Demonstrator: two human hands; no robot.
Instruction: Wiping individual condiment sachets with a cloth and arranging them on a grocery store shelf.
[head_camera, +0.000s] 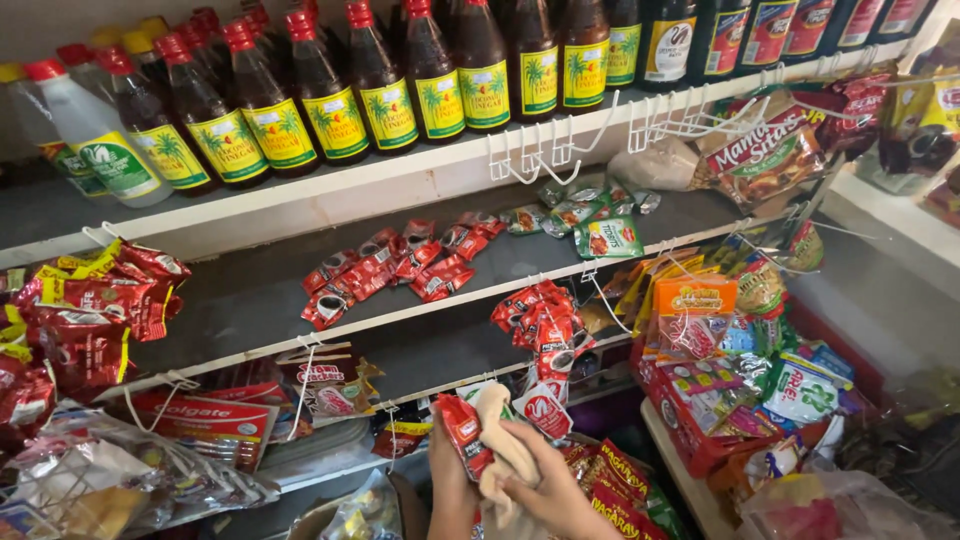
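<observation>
My left hand (452, 470) pinches a red sachet (463, 432) below the shelves; my right hand (545, 490) grips a beige cloth (505, 450). Careless wiping could tear the hanging sachet strip (540, 325) loose.

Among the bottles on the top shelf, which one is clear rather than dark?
The clear plastic bottle with a red cap at the far left end; the other bottles hold dark liquid.

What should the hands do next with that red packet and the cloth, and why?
Probably wipe the red packet with the beige cloth. The left hand holds the packet upright, and the right hand presses the cloth right against it, so a short rub down its side seems the natural next move. The middle shelf above has bare room beside other red packets.
</observation>
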